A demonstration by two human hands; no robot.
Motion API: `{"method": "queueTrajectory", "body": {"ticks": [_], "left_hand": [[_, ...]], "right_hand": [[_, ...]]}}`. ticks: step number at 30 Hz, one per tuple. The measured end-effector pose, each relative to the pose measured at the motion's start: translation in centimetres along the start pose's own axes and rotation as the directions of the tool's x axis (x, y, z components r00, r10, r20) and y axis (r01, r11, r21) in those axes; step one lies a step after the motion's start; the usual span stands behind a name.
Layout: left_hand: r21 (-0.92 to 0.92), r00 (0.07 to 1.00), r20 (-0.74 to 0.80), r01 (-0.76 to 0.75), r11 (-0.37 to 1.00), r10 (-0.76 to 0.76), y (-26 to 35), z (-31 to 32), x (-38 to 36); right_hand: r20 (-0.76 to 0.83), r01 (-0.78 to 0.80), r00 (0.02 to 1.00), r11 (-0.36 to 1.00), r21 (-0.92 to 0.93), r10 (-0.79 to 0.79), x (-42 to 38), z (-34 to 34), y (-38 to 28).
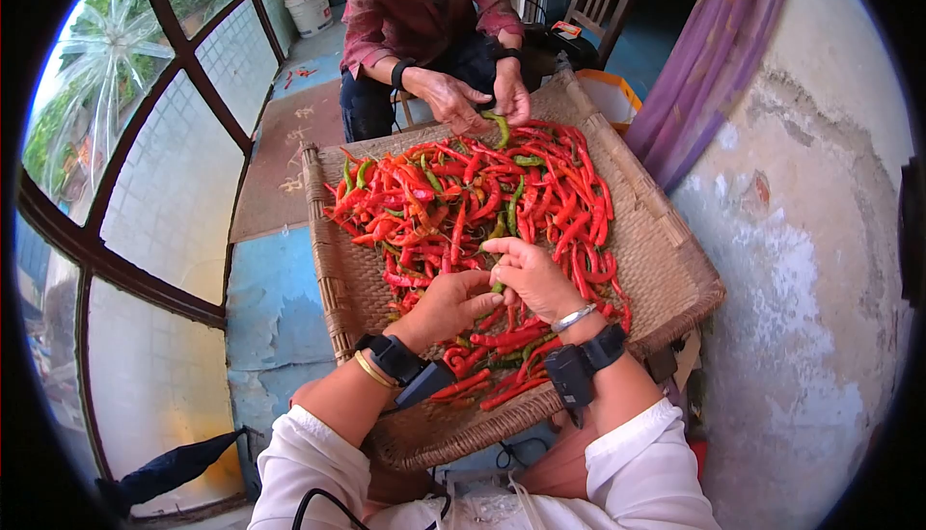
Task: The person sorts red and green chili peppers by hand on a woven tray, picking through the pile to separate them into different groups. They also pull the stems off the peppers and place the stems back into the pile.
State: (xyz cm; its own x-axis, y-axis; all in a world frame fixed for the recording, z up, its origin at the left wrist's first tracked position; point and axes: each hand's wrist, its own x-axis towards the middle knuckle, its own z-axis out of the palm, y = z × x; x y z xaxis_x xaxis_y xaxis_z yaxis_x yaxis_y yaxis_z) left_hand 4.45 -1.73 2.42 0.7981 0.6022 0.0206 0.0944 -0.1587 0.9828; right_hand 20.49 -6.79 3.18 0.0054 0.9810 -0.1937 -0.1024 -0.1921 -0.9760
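Presently, near rim: the woven tray (458, 451) crosses in front of your knees, its near edge below both forearms.
Left hand (446, 310): comes in from the left; grip together, fingertips clamped on a small green pepper (498, 287).
Right hand (542, 284): comes in from the right, slightly farther out; grip together on that same pepper, index finger reaching beyond it.
Green pepper: directly between your two grips, above the pile. Neither hand is clearly nearer. Visible part runs roughly away from you; fingers cover the rest, so you cannot confirm its full axis.
Pepper finish: green, smooth, slim; its ends are partly hidden.
Pepper pile (458, 231): beneath and beyond your fingers; long, glossy, mostly red, some green, lying at mixed angles.
Co-worker's hands (455, 102): across the tray, apart from yours, with a curved green pepper (501, 131) at the fingers.
Background: a wooden chair (598, 11) stands beyond, to the right of the co-worker.
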Motion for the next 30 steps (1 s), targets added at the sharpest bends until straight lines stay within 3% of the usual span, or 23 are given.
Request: {"method": "queueTrajectory", "body": {"ticks": [2, 5, 7, 9, 10, 11, 12, 13, 14, 15, 16, 17, 19, 20, 21, 23, 25, 30], "left_hand": [[0.08, 0.968, 0.051, 0.242, 0.967, -0.247, 0.1, -0.1, 0.0], [0.007, 0.937, 0.088, 0.338, 0.941, -0.337, 0.0, -0.8, 0.2], [0.057, 0.957, 0.037, 0.286, 0.956, -0.289, -0.2, -1.2, 0.3], [-0.023, 0.967, -0.051, 0.249, 0.968, -0.25, 0.1, -1.9, 0.5], [-0.051, 0.963, -0.149, 0.219, 0.974, -0.224, 0.1, -2.5, 0.7], [-0.075, 0.949, -0.247, 0.183, 0.98, -0.196, 0.2, -3.1, 1.0], [-0.214, 0.911, -0.381, 0.077, 0.974, -0.156, -0.1, -3.6, 1.3], [-0.184, 0.87, -0.488, -0.027, 0.983, -0.068, -1.1, -4.5, 1.6], [0.069, 0.757, -0.646, -0.069, 0.995, 0.097, -2.0, -5.0, 1.9], [0.32, 0.614, -0.735, -0.061, 0.945, 0.288, -2.0, -5.0, 2.1], [0.323, 0.607, -0.738, -0.066, 0.944, 0.295, -1.2, -4.6, 1.8], [0.321, 0.61, -0.737, -0.065, 0.945, 0.292, -1.7, -4.2, 1.9], [0.144, 0.888, -0.45, -0.039, 0.989, 0.101, -1.9, -3.2, 1.5], [0.029, 0.946, -0.322, 0.041, 0.999, -0.029, -1.8, -2.4, 1.0], [0.029, 0.948, -0.316, 0.047, 0.998, -0.035, -1.2, -1.7, 0.8], [0.354, 0.998, -0.064, 0.02, 0.935, 0.003, -0.4, -0.7, 0.5], [0.325, 0.999, -0.02, 0.051, 0.944, -0.047, -0.1, -0.4, 0.3], [0.339, 0.999, -0.034, 0.048, 0.939, -0.039, -0.8, -0.5, 0.5]], "right_hand": [[0.001, -0.024, 1.0, 0.999, 0.023, 0.023, 0.1, 0.1, 0.2], [-0.037, -0.006, 0.999, 1.0, 0.004, 0.006, 0.3, -0.4, -0.2], [-0.17, 0.025, 0.985, 0.999, -0.035, -0.031, 0.4, -1.8, -0.7], [-0.281, 0.078, 0.955, 0.994, -0.074, -0.096, 1.1, -4.9, -0.6], [-0.382, -0.02, 0.924, 0.992, -0.122, -0.028, 0.7, -6.2, -1.2], [-0.446, 0.015, 0.892, 0.99, -0.142, -0.077, 0.8, -7.5, -0.7], [-0.489, -0.023, 0.865, 0.966, -0.259, -0.11, 1.0, -9.0, 0.1], [-0.527, -0.067, 0.837, 0.927, -0.369, -0.149, 1.2, -9.8, 0.9], [-0.531, -0.074, 0.835, 0.928, -0.366, -0.143, 1.3, -10.2, 1.8], [-0.449, -0.143, 0.87, 0.767, -0.626, -0.204, 1.3, -10.2, 2.4], [-0.349, -0.183, 0.908, 0.531, -0.828, -0.232, 1.2, -10.3, 2.8], [-0.326, -0.219, 0.934, 0.488, -0.845, -0.146, 1.4, -9.9, 3.4], [-0.084, -0.008, 0.959, 0.27, -0.963, -0.27, 1.3, -9.0, 4.1], [-0.087, -0.011, 0.96, 0.274, -0.962, -0.267, 1.4, -8.6, 4.3], [-0.123, -0.081, 0.972, 0.204, -0.976, -0.202, 1.4, -8.4, 4.5], [-0.177, -0.159, 0.975, 0.135, -0.978, -0.131, 1.2, -8.3, 4.9], [-0.207, -0.206, 0.977, 0.043, -0.978, -0.039, 1.4, -8.3, 5.1], [-0.137, -0.148, 0.978, -0.056, -0.987, -0.157, 1.2, -7.7, 3.2]]}}
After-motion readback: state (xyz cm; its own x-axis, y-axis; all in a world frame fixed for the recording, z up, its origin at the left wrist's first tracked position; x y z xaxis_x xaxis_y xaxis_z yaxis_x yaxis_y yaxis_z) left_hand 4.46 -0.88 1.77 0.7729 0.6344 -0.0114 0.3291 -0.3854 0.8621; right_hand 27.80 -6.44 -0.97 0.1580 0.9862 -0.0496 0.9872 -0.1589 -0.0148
